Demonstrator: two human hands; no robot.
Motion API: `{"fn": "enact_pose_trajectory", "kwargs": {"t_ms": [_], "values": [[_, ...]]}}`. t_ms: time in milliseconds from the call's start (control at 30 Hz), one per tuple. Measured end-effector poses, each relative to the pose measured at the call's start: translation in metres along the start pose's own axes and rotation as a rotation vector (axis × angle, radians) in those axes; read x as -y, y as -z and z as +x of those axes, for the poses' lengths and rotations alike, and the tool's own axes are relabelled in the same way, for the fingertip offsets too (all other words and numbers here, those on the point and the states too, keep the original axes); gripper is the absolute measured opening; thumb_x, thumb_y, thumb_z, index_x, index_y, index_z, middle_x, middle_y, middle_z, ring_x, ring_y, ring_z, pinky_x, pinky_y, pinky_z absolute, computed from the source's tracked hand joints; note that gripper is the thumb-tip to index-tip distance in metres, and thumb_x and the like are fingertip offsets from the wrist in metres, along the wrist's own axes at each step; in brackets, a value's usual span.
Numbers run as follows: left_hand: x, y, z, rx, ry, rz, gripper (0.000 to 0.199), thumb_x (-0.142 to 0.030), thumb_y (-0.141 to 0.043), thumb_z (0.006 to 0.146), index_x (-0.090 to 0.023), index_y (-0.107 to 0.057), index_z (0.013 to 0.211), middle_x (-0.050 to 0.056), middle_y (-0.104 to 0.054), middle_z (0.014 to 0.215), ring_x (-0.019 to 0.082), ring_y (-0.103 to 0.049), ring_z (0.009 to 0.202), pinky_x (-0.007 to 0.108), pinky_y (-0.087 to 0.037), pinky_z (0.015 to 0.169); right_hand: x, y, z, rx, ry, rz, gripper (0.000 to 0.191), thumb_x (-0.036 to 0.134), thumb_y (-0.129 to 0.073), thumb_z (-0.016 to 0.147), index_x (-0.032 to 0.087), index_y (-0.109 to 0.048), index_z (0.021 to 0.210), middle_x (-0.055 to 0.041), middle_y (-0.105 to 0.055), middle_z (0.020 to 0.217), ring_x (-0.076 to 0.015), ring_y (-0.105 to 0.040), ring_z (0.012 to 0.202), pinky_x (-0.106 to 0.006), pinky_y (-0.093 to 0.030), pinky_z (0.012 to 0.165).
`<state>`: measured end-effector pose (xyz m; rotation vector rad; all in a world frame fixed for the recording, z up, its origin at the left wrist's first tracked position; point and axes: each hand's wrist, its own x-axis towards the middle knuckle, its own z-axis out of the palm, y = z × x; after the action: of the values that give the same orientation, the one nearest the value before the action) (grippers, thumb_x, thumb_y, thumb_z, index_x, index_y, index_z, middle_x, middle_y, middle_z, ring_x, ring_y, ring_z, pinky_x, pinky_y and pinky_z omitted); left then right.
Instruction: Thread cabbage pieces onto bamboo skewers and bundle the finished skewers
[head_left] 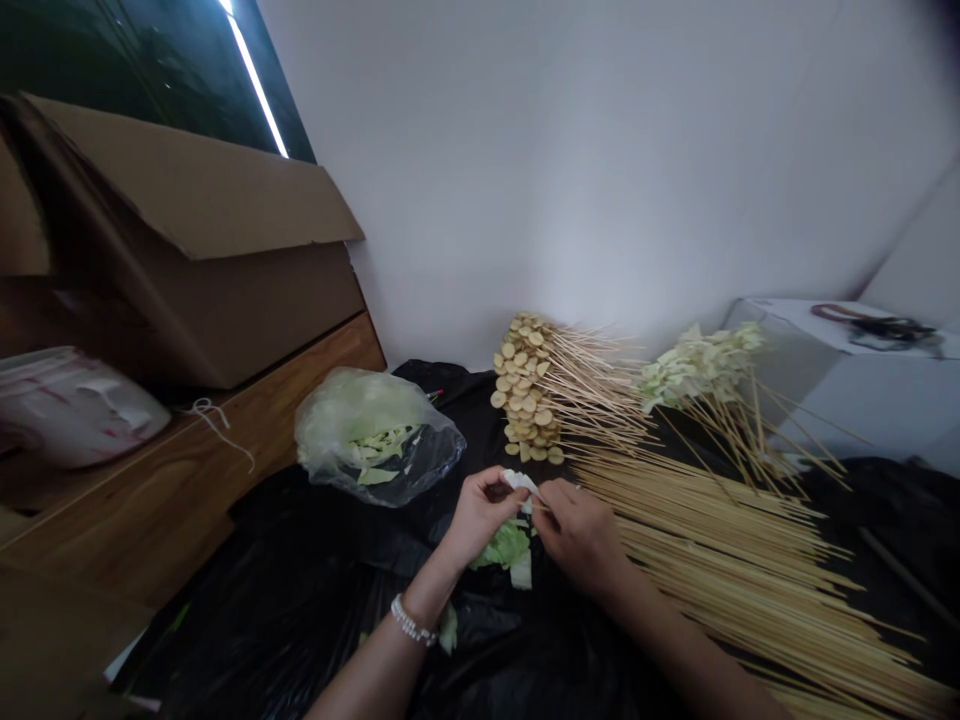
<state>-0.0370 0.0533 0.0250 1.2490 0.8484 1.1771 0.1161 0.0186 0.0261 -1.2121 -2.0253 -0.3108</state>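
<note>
My left hand (480,515), a beaded bracelet at its wrist, pinches a folded white piece of cabbage (520,482). Against its right side, my right hand (577,525) has its fingers closed on a thin bamboo skewer (540,508), mostly hidden by the fingers. Just below both hands, loose green cabbage leaf (504,545) and a pale strip of cabbage (521,572) lie on black plastic sheeting (330,570). To the left is a clear plastic bag (439,460) of cut cabbage. Many bare bamboo skewers (720,540) lie in a wide spread right of my right hand.
Skewered potato slices (529,390) are stacked by the wall, sticks pointing right. Beyond them lie cabbage skewers (705,365) beside a white box (810,370) with a cord on top. Left are a cardboard box (225,300), a white tub (75,405) and a wooden surface (300,390).
</note>
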Motion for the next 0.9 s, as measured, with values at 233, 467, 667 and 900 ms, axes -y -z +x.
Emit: {"fn": "enact_pose_trajectory", "kwargs": {"t_ms": [233, 467, 667, 900], "values": [[0.000, -0.004, -0.003, -0.048, 0.026, -0.016, 0.019, -0.027, -0.081, 0.061, -0.014, -0.069, 0.067, 0.002, -0.069, 0.066, 0.013, -0.059, 0.060, 0.023, -0.046, 0.062, 0.005, 0.001, -0.006, -0.025, 0.148, -0.262, 0.025, 0.012, -0.043, 0.094, 0.020, -0.054, 0.072, -0.0010, -0.053, 0.063, -0.0145, -0.046, 0.058, -0.031, -0.026, 0.056], [-0.003, -0.006, -0.001, -0.066, 0.036, -0.036, 0.020, -0.025, -0.083, 0.058, -0.013, -0.068, 0.065, 0.001, -0.068, 0.064, 0.012, -0.059, 0.059, 0.023, -0.046, 0.062, 0.005, -0.003, -0.007, -0.065, 0.157, -0.362, 0.017, 0.013, -0.044, 0.095, 0.015, -0.061, 0.094, -0.0023, -0.058, 0.067, -0.0135, -0.048, 0.057, -0.031, -0.027, 0.054], [-0.014, 0.009, -0.005, 0.070, 0.157, -0.216, 0.034, -0.033, -0.085, 0.059, -0.013, -0.071, 0.082, 0.002, -0.069, 0.072, 0.012, -0.062, 0.063, 0.023, -0.048, 0.065, -0.006, 0.014, 0.004, 0.029, -0.035, 0.072, 0.024, 0.023, -0.038, 0.098, 0.018, -0.056, 0.083, -0.0025, -0.060, 0.073, -0.0130, -0.054, 0.064, -0.025, -0.032, 0.058], [-0.013, 0.012, -0.008, 0.275, 0.201, -0.351, 0.056, -0.025, -0.090, 0.051, -0.019, -0.072, 0.103, 0.005, -0.072, 0.089, 0.014, -0.065, 0.072, 0.023, -0.049, 0.066, -0.018, 0.035, 0.014, 0.380, -0.147, 0.463, 0.025, 0.031, -0.043, 0.095, 0.020, -0.053, 0.074, 0.0007, -0.059, 0.066, -0.0129, -0.052, 0.060, -0.023, -0.035, 0.057]]}}
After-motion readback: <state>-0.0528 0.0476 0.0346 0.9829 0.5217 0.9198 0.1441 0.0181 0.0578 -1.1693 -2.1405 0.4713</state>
